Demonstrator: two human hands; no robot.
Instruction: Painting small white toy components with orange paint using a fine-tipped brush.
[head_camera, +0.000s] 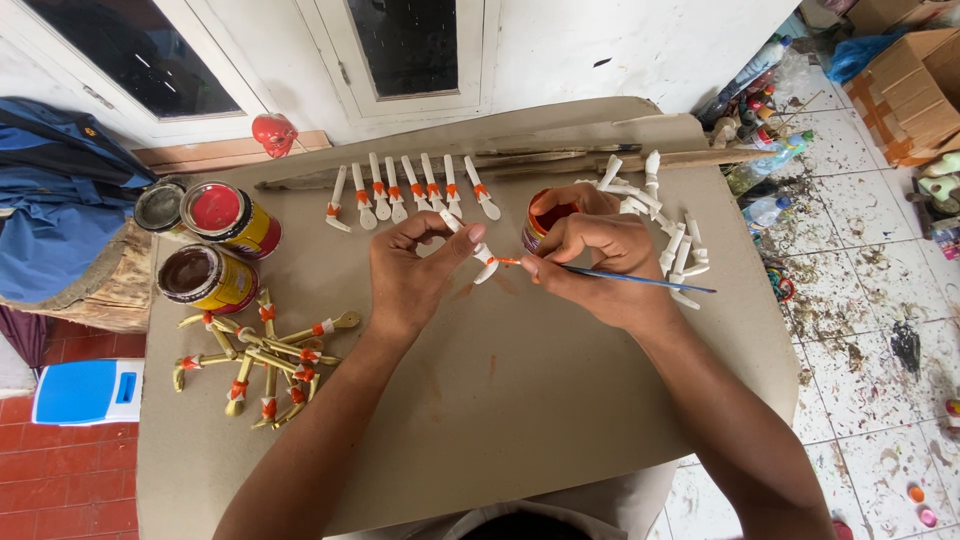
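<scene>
Cardboard sheet (560, 400); paint tins (215, 245), painted sticks (405, 192)

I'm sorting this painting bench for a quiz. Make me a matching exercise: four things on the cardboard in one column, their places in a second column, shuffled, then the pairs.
Things
1. paintbrush
2. red paint tin
3. yellow pieces
4. unpainted white pieces

Places
A. piled at the near left of the cardboard
B. heaped beyond the right hand
C. in the right hand
D. far left, beside the brown paint tin

Pairs: 1-C, 2-D, 3-A, 4-B
</scene>
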